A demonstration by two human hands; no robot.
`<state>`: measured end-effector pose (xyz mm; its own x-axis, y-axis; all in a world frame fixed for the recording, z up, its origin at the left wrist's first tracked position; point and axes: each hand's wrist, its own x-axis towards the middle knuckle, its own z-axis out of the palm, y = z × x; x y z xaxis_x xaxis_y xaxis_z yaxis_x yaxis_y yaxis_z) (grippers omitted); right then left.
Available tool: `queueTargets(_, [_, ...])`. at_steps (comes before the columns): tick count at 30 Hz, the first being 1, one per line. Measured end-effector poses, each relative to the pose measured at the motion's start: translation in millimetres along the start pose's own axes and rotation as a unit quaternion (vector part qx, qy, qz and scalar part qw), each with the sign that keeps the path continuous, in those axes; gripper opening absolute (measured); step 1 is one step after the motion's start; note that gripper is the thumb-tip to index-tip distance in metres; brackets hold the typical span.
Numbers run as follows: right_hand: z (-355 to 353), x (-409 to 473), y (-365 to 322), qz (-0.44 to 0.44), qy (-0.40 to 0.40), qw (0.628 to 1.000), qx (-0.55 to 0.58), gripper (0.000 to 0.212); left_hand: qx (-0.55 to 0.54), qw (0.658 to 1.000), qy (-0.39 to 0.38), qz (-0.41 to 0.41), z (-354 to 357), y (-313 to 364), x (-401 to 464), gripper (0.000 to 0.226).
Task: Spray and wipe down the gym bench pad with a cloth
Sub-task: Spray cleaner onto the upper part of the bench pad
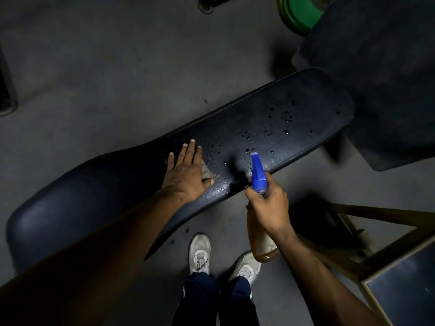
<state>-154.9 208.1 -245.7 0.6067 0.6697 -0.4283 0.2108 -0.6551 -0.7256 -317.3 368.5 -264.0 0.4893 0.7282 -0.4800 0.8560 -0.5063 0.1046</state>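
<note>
A long black gym bench pad runs from lower left to upper right, its far half dotted with spray droplets. My left hand lies flat on the pad's middle, pressing a pale cloth that shows only at the thumb side. My right hand grips a spray bottle with a blue nozzle and amber liquid, held at the pad's near edge with the nozzle pointing at the wet area.
Grey floor surrounds the bench. A large dark rubber mass sits at upper right beside a green plate. A tan metal frame with a dark pad stands at lower right. My feet in white shoes stand by the bench.
</note>
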Motion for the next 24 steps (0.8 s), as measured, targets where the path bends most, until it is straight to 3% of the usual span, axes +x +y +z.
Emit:
queueTargets(6, [19,1,-9,-0.043,-0.040,0.998,-0.022,0.034,-0.020,1.000,-0.001,0.003,3,-7,2,0.109])
queueTargets(14, [26,3,-24,-0.044,-0.012,0.999,0.018,0.034,-0.059,0.998,0.007,0.016,4,-22,-3,0.122])
queueTargets(24, [67,-23,-83,-0.138,-0.137,0.980,0.035,0.036,-0.150,0.985,0.053,-0.073,8,-72,-54,0.118])
